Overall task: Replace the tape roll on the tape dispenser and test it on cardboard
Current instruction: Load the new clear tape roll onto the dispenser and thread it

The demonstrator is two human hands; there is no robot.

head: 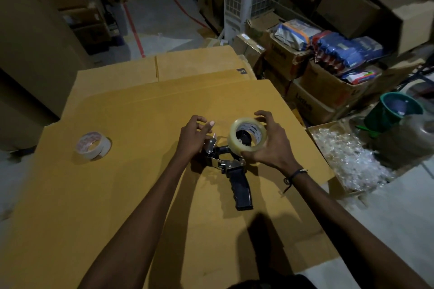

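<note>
Old tape roll (93, 146) lying aside on cardboard (131, 190). My left hand (193, 135), fingers loosely curled, is holding nothing I can make out near dispenser (231, 166) front; right hand (270, 143) is gripping new roll (247, 136), seating it on the hub. Next I'm threading tape.

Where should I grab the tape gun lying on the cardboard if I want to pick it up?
Take the tape dispenser by its black ribbed handle. It sticks out toward you, bare, with nothing on it, so come from the near side and wrap your fingers round it. Probably best to stay away from the metal front end by the left hand; the cutting blade likely sits there. The right hand holds the clear roll.
</note>
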